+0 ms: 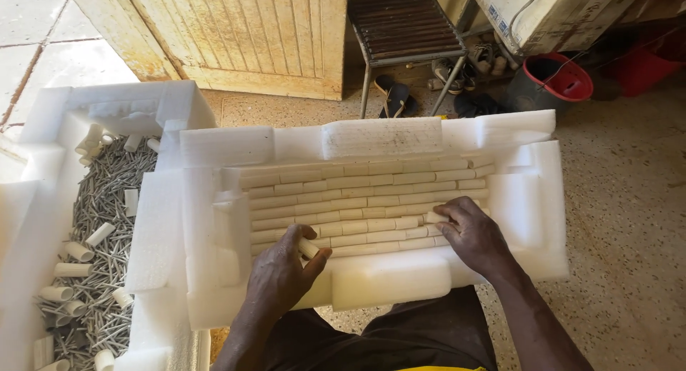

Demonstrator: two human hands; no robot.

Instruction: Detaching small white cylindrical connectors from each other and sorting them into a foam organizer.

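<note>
Tubes: short cream plastic tubes (364,199) lie flat in tight rows, end to end, filling the hollow of the white foam tray (529,199) on the person's lap, at the centre of view.
Left hand: left hand (282,271) at 7 o'clock of the rows, thumb and fingers pinching one loose tube (309,249) at the lower left row.
Right hand: right hand (471,231) at 4 o'clock, fingers spread and pressed flat on the tube ends (434,217) at the right of the rows.
Edges: raised foam walls ring the hollow on all sides; a stepped foam block takes up its 9 o'clock end.
Open room: bare foam ledge at 6 o'clock between the hands.
Second tray: another foam tray (43,114) touching at 9 o'clock, holding a heap of grey nails (107,199) and scattered spare tubes (71,251).
Beyond: wooden door (236,35) at 11 o'clock, slatted chair (404,21) and sandals (394,99) at 12, red-rimmed bucket (554,78) at 1 o'clock, all well apart.
</note>
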